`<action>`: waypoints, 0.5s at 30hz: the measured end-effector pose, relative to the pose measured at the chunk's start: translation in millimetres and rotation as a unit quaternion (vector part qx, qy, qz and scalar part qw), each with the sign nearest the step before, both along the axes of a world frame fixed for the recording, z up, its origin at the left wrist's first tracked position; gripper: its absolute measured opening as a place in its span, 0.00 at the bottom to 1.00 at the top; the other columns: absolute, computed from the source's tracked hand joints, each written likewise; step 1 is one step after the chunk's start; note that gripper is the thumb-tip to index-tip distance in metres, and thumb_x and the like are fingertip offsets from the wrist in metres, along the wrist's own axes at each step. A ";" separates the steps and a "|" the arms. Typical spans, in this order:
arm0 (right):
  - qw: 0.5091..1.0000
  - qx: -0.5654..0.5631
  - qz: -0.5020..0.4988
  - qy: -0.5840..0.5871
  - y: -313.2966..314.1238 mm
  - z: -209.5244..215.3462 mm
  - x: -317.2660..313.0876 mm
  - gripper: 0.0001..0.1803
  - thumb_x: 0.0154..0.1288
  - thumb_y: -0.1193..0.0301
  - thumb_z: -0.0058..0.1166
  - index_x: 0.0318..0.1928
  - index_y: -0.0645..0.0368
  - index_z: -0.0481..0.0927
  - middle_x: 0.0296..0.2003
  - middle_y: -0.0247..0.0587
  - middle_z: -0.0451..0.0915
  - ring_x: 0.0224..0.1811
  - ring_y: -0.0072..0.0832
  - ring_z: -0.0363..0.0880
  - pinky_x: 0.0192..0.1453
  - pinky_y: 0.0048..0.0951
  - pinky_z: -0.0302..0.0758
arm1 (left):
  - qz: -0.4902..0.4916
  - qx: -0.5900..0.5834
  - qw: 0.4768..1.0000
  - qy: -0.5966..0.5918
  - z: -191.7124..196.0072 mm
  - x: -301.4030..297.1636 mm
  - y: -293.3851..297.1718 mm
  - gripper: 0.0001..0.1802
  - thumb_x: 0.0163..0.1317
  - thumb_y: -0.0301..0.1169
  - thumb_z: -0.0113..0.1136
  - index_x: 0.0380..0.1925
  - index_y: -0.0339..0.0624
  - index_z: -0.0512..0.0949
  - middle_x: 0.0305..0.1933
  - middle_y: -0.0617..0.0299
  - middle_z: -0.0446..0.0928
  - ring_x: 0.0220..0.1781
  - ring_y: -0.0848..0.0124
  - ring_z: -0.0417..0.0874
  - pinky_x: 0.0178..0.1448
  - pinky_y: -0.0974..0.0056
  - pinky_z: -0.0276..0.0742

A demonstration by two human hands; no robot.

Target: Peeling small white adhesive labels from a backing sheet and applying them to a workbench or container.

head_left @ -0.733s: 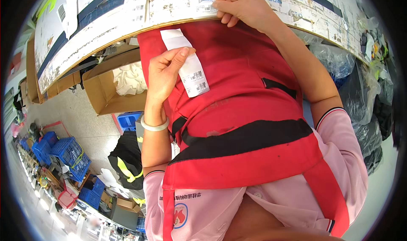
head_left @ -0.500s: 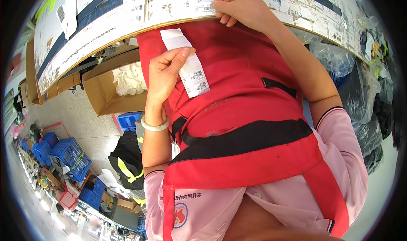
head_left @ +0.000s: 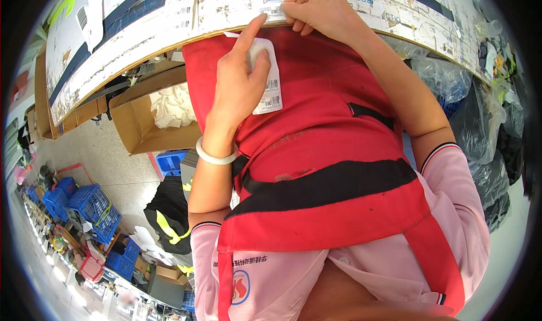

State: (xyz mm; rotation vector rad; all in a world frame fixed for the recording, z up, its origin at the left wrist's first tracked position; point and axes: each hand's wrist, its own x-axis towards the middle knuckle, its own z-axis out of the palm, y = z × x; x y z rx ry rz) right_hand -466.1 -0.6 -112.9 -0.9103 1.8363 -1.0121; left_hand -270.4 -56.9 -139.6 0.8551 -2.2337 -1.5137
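Observation:
A white strip of barcode labels (head_left: 271, 87) hangs from my left hand (head_left: 237, 78) in front of the red apron (head_left: 316, 95). The thumb lies bent over the strip, which is partly hidden behind the hand. My left index finger stretches toward the table's near edge, its tip just short of a small white barcode label (head_left: 273, 11). That label lies at the edge of the white, worn tabletop (head_left: 226, 11). My right hand (head_left: 319, 11) rests at this edge, curled, thumb and index finger pinched at the label's right end.
Another long label strip (head_left: 182, 8) and a white tag (head_left: 93, 22) lie on the tabletop's left part. Below it stands an open cardboard box (head_left: 138, 126) with white pieces inside. Blue crates (head_left: 96, 211) and a black bag (head_left: 166, 214) are at lower left; plastic bags (head_left: 474, 118) crowd the right.
My left hand has moved up and right toward the table edge with the label strip, and its index finger has stretched out. The right hand has hardly moved.

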 end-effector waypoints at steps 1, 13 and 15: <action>1.000 0.002 -0.002 0.001 -0.3 0.0 0.1 0.09 0.58 0.74 0.52 0.28 0.70 0.75 0.20 0.44 0.79 0.19 0.27 0.80 0.22 0.26 0.78 | 0.000 0.000 1.000 0.000 -0.2 -2.4 -0.1 0.28 0.59 0.24 0.52 0.63 0.48 0.68 0.16 0.56 0.66 0.17 0.74 0.66 0.26 0.67 0.66; 0.997 -0.045 0.013 -0.060 12.1 -10.9 -14.2 0.11 0.65 0.66 0.55 0.35 0.62 0.78 0.24 0.33 0.79 0.22 0.17 0.76 0.25 0.18 0.76 | 0.019 -0.038 0.998 -0.050 6.8 -6.9 -0.3 0.27 0.59 0.25 0.54 0.62 0.46 0.69 0.17 0.52 0.72 0.19 0.69 0.72 0.28 0.62 0.70; 0.998 -0.055 0.001 -0.028 18.8 -2.6 -31.6 0.10 0.65 0.66 0.55 0.35 0.62 0.78 0.24 0.33 0.79 0.23 0.16 0.76 0.26 0.18 0.75 | 0.050 0.060 0.996 -0.042 2.7 3.3 -1.4 0.22 0.62 0.24 0.55 0.57 0.43 0.74 0.25 0.58 0.79 0.26 0.78 0.74 0.32 0.69 0.71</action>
